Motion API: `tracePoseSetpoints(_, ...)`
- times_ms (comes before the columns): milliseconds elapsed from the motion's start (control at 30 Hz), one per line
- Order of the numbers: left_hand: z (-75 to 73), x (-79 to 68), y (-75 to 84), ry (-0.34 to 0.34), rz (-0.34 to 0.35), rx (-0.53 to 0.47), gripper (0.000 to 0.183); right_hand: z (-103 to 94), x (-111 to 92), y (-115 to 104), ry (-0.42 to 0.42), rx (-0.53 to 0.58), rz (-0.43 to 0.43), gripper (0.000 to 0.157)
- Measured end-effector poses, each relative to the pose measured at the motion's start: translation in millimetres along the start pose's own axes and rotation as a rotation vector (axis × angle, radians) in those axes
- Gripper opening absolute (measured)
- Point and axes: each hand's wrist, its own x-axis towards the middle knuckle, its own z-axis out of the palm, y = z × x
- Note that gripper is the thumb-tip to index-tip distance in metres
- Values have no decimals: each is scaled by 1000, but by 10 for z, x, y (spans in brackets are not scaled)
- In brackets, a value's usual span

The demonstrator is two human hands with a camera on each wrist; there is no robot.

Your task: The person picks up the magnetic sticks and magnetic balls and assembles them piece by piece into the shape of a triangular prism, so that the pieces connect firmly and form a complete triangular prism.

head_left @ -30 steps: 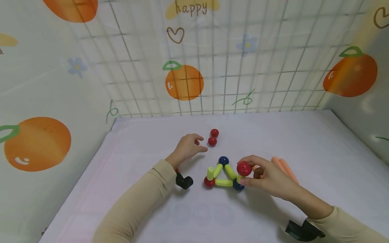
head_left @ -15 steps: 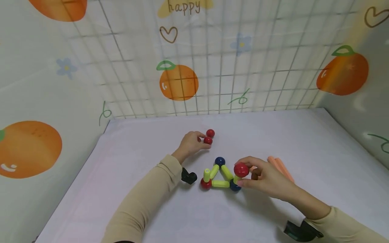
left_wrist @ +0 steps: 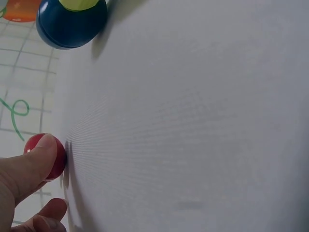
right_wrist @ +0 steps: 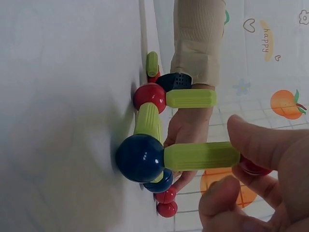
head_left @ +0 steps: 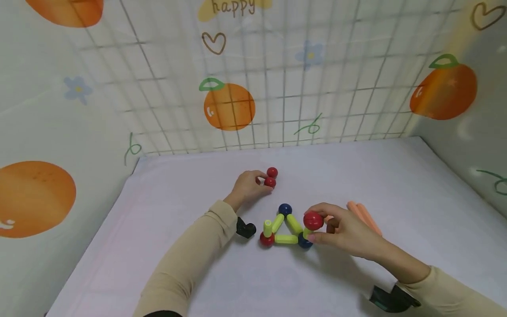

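Note:
My left hand [head_left: 246,187] pinches the nearer of two red balls [head_left: 270,182]; the thumb lies across that ball in the left wrist view. The other red ball [head_left: 272,172] sits just behind it. My right hand [head_left: 350,231] grips a red ball [head_left: 313,220] on top of an upright yellow-green rod [right_wrist: 202,155]. That rod stands on a blue ball [right_wrist: 140,158], one corner of a flat triangle of yellow-green rods. The other corners are a blue ball [head_left: 285,209] and a red ball [head_left: 267,239]. A second upright rod [head_left: 267,227] rises from the red corner.
Several orange rods [head_left: 368,218] lie beyond my right hand, partly hidden by it. A yellow-green rod [right_wrist: 152,63] with something red at its end shows behind the left forearm in the right wrist view. A printed cloth wall [head_left: 277,88] stands behind the white table [head_left: 245,281].
My left hand has reached right to the red balls and taken hold of the nearer one. The right hand keeps its grip at the triangle. The head view has shifted slightly.

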Motion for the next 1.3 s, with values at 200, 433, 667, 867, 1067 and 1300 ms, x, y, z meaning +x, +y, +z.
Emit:
tracePoseSetpoints(200, -24, -40, -7, 11, 10, -14, 45, -13, -4, 8, 3, 1, -22, 42)
tracePoseSetpoints(433, -209, -430, -69, -38, -30, -162, 44, -12, -46, -15, 0, 30, -4, 43)
tracePoseSetpoints(667, -511, -1046, 0, -64, -95, -426, 44, -11, -29, -51, 9, 2, -8, 41)
tracePoseSetpoints(867, -548, -1407, 100, -75, -19, -537, 40, 13, -14, -65, 24, -3, 2, 40)
tracePoseSetpoints(1067, -440, -1500, 176, -107, 44, -579, 37, 4, -21, -60, 25, -2, 9, 39)
tracePoseSetpoints(1300, -347, -1519, 191, -126, 44, -583, 36, -11, -30, -57, -1, 7, 14, 40)
